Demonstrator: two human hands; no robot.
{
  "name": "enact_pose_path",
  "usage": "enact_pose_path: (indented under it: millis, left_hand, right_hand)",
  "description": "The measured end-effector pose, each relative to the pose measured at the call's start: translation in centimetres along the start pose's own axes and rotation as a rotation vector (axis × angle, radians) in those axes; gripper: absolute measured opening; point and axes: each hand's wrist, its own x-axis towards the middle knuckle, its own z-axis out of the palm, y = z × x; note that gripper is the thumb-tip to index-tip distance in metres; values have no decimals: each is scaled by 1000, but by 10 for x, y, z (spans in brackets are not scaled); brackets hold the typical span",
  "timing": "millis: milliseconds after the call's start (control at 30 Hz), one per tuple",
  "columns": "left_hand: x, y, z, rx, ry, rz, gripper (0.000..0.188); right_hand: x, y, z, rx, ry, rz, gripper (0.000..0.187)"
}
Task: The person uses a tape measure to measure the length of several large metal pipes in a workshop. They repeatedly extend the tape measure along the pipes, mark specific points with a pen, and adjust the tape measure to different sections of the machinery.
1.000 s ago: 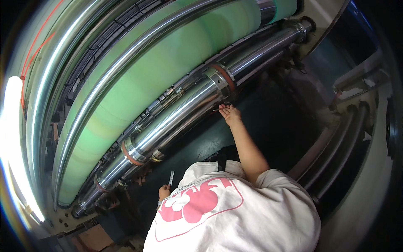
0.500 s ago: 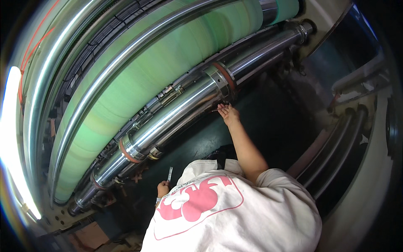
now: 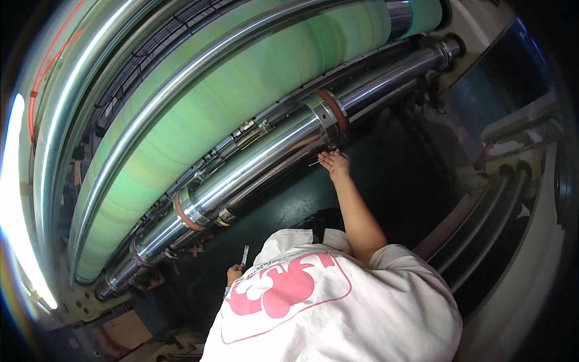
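My right hand is raised below a bright metal shaft, close under a collar with a red-brown ring. Its fingers are closed on a thin metal rod whose free end points left; whether the rod touches anything I cannot tell. Lower on the left, my left hand grips a narrow pale strip with markings, like a ruler, which stands up out of the fist. Part of that hand is hidden behind the white shirt.
Behind the shaft runs a wide green roller, with metal bars alongside. A second collar with a red-brown ring sits farther left on the shaft. Dark bars stand at right. A bright lamp tube glows at far left.
The machine has shifted slightly right in view. My right hand has drawn back a little from beneath the collar, and more of the rod shows. My left hand still holds the ruler.
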Motion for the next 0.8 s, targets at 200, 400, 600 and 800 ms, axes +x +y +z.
enact_pose_path:
  millis: [200, 400, 600, 800]
  left_hand:
    - [14, 1, -6, -81, -97, 87, 32]
    - [16, 23, -15, -73, -143, 115, 32]
    - [6, 30, -7, -46, -57, 48, 31]
    - [32, 53, -15, 41, -52, 185, 32]
  right_hand:
    - [1, 7, 3, 69, -16, 18, 22]
    - [-4, 36, 31, 359, 8, 159, 18]
    - [2, 51, 35, 408, -5, 50, 15]
    - [66, 57, -42, -889, 211, -920, 28]
